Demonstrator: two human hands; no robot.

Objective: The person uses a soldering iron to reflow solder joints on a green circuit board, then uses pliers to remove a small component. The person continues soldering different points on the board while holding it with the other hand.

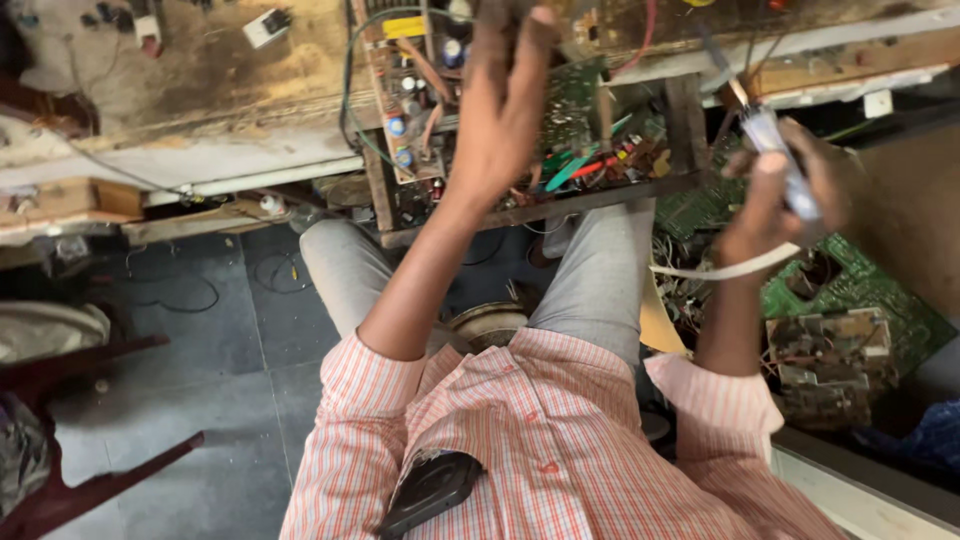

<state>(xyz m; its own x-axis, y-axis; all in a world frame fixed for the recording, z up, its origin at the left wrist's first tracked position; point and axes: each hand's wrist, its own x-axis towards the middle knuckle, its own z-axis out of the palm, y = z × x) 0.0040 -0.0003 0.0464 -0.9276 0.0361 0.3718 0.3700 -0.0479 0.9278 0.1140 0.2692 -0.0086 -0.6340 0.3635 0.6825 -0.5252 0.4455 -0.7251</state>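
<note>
From the head camera I look down past my striped shirt (560,440) and grey trousers (600,280) at a worn workbench (200,90). My left hand (500,110) is raised over the bench edge, back toward me, fingers stretched up and forward to the top of the picture. They end at something dark there, but I cannot tell whether they grip it or only touch it. Just beneath that hand, and a little to its left, a brown circuit board (405,90) with capacitors stands up against the bench, with a green wire (350,90) looping beside it. To the right of the wrist a green board (575,110) sits in a wooden tray (540,205) full of small parts.

My right hand (775,195) is well apart, off to the right and lower. It is closed around a pale-handled soldering iron (775,145), whose thin tip points up and left toward the bench. A white cord (725,268) hangs from under the fist. Below this hand, more green boards (860,290) and a brown module (830,355) lie in a heap. A dark phone (430,490) pokes from my chest pocket.
</note>
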